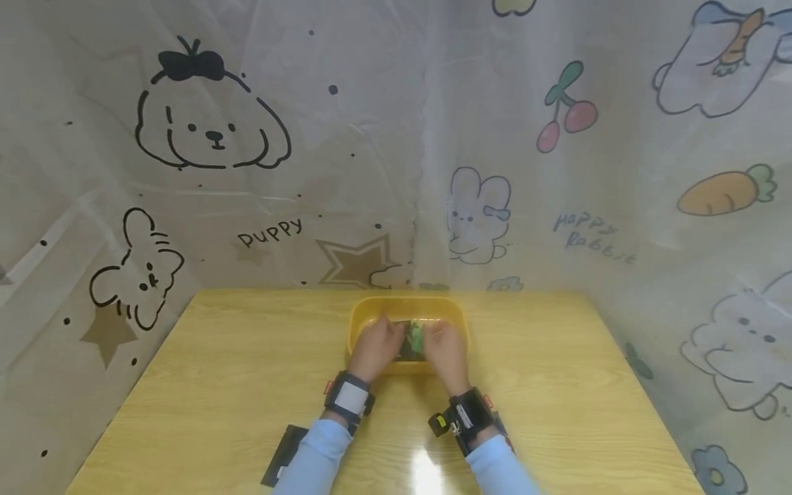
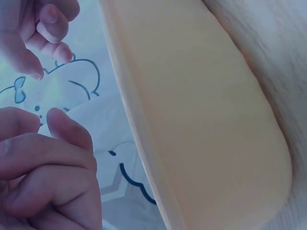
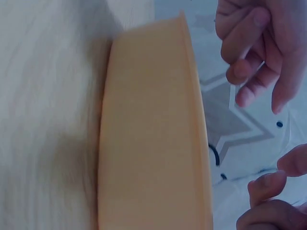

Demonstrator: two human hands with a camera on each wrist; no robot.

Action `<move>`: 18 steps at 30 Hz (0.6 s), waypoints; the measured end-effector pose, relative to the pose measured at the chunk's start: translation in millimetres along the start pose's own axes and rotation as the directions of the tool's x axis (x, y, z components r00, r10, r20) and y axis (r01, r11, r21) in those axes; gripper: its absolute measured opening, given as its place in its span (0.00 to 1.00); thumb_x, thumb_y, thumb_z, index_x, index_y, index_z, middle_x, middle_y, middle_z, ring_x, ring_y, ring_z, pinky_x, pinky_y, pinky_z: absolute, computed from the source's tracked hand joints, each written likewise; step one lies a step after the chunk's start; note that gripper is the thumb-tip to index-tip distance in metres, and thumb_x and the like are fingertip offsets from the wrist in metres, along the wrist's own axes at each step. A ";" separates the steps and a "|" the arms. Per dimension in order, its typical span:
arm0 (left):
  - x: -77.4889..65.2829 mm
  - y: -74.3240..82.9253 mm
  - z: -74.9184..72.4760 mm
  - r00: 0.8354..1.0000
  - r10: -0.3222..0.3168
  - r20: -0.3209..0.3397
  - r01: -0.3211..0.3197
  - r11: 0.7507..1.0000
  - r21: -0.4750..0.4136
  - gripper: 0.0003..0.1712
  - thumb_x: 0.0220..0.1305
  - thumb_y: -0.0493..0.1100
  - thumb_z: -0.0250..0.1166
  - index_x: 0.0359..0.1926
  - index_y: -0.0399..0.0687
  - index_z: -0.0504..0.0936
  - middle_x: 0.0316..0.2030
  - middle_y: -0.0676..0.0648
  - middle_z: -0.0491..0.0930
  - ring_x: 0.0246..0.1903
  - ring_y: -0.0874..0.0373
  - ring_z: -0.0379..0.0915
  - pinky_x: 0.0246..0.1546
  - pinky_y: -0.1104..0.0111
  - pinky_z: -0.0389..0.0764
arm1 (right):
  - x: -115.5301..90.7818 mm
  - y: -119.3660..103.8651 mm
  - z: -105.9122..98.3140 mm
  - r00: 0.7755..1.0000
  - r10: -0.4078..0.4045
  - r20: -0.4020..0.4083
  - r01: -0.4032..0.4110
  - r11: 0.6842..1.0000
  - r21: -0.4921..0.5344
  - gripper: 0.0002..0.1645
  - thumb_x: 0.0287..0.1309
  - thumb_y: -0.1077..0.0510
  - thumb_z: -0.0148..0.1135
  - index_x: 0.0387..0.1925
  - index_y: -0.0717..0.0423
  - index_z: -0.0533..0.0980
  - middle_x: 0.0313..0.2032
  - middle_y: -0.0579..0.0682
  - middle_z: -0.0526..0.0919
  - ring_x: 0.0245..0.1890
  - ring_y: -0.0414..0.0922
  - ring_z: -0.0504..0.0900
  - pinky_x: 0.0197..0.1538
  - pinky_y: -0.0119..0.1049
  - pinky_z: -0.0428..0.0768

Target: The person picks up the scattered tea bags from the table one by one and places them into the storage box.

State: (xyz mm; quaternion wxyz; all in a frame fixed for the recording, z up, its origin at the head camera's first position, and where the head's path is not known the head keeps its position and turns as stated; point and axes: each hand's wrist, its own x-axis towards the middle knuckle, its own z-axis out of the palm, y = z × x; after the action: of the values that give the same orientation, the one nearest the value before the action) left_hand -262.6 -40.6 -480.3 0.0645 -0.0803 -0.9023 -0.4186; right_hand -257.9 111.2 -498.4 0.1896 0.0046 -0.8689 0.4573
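Both hands are over the yellow plastic bin (image 1: pixel 405 368), seen from the front in the head view. My left hand (image 1: pixel 377 344) is above its left half, fingers loosely bent. Opposite it, my right hand (image 1: pixel 445 344) hangs above the right half, its fingertips beside a green item (image 1: pixel 416 337) in the head view. Dark material (image 1: pixel 405 352) shows below that item; its kind is unclear. In the wrist views, the left hand (image 2: pixel 53 177) and right hand (image 3: pixel 273 201) show bent fingers above the rim, facing each other with a gap and nothing visible between them.
The bin stands at the back of a wooden table (image 1: pixel 247 357), close to a patterned curtain (image 1: pixel 371 172). A dark flat object (image 1: pixel 286 454) lies near the left forearm. Each wrist wears a strapped camera device (image 1: pixel 351 397).
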 end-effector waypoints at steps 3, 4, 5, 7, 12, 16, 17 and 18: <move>-7.5 -1.5 -5.2 1.000 0.014 -0.009 -0.014 1.000 -0.010 0.13 0.71 0.45 0.56 0.34 0.40 0.75 0.22 0.49 0.74 0.17 0.58 0.68 0.18 0.66 0.71 | -10.1 -7.0 3.1 1.000 -0.028 -0.004 0.028 1.000 0.012 0.11 0.63 0.60 0.59 0.27 0.63 0.75 0.19 0.51 0.76 0.17 0.45 0.73 0.22 0.38 0.74; -10.0 -2.2 -6.9 1.000 0.015 -0.012 -0.015 1.000 -0.013 0.13 0.71 0.45 0.56 0.34 0.40 0.75 0.22 0.49 0.74 0.17 0.59 0.68 0.18 0.66 0.71 | -13.6 -9.3 4.3 1.000 -0.027 -0.002 0.027 1.000 0.013 0.11 0.64 0.59 0.59 0.27 0.62 0.75 0.19 0.50 0.75 0.17 0.44 0.72 0.21 0.38 0.73; -12.6 -3.3 -8.4 1.000 0.019 -0.016 -0.019 1.000 -0.015 0.12 0.71 0.45 0.56 0.34 0.40 0.75 0.22 0.49 0.74 0.17 0.59 0.68 0.18 0.66 0.71 | -16.8 -11.1 5.7 1.000 -0.026 -0.002 0.026 1.000 0.014 0.11 0.64 0.59 0.59 0.27 0.61 0.75 0.19 0.50 0.75 0.17 0.43 0.72 0.21 0.37 0.73; -17.7 -5.8 -11.6 0.999 0.031 -0.022 -0.032 0.999 -0.025 0.12 0.71 0.44 0.55 0.34 0.40 0.75 0.21 0.49 0.73 0.18 0.58 0.68 0.18 0.66 0.71 | -22.9 -14.3 8.4 1.000 -0.013 0.008 0.013 1.000 0.023 0.12 0.64 0.58 0.59 0.26 0.60 0.75 0.18 0.48 0.75 0.16 0.41 0.71 0.20 0.35 0.72; -30.8 -10.6 -18.5 1.000 0.019 -0.016 -0.020 0.998 -0.061 0.14 0.73 0.45 0.54 0.31 0.41 0.74 0.20 0.50 0.71 0.16 0.59 0.65 0.17 0.66 0.69 | -35.1 -18.1 15.0 0.998 0.016 0.056 -0.019 0.998 0.056 0.12 0.65 0.57 0.58 0.26 0.58 0.75 0.15 0.45 0.73 0.13 0.39 0.70 0.17 0.34 0.69; -40.8 -13.7 -24.0 1.000 0.014 -0.001 -0.014 0.997 -0.078 0.13 0.73 0.45 0.53 0.34 0.41 0.74 0.20 0.50 0.70 0.16 0.59 0.65 0.16 0.66 0.68 | -44.4 -21.3 18.4 0.995 0.028 0.092 -0.034 0.998 0.062 0.11 0.65 0.57 0.58 0.29 0.59 0.76 0.15 0.44 0.75 0.12 0.38 0.71 0.16 0.33 0.70; -43.1 -15.2 -25.2 1.000 0.019 -0.001 -0.019 0.997 -0.080 0.12 0.73 0.45 0.53 0.35 0.41 0.74 0.20 0.50 0.71 0.16 0.59 0.65 0.16 0.66 0.69 | -47.1 -22.0 19.1 0.995 0.031 0.096 -0.037 0.997 0.062 0.10 0.65 0.57 0.58 0.30 0.60 0.77 0.16 0.45 0.76 0.13 0.38 0.71 0.17 0.33 0.71; -45.6 -17.2 -26.2 1.000 0.019 -0.002 -0.020 0.997 -0.081 0.12 0.73 0.45 0.54 0.36 0.41 0.74 0.21 0.50 0.71 0.16 0.60 0.65 0.16 0.67 0.69 | -49.5 -22.6 20.0 0.995 0.029 0.100 -0.036 0.997 0.063 0.10 0.64 0.58 0.59 0.31 0.61 0.77 0.17 0.46 0.76 0.13 0.39 0.72 0.18 0.33 0.71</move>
State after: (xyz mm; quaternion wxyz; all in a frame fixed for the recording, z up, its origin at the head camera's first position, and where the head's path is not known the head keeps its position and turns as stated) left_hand -220.1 -75.8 -484.7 0.0660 -0.0913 -0.8838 -0.4541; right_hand -214.3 74.0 -507.2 0.1384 0.0192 -0.8620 0.4872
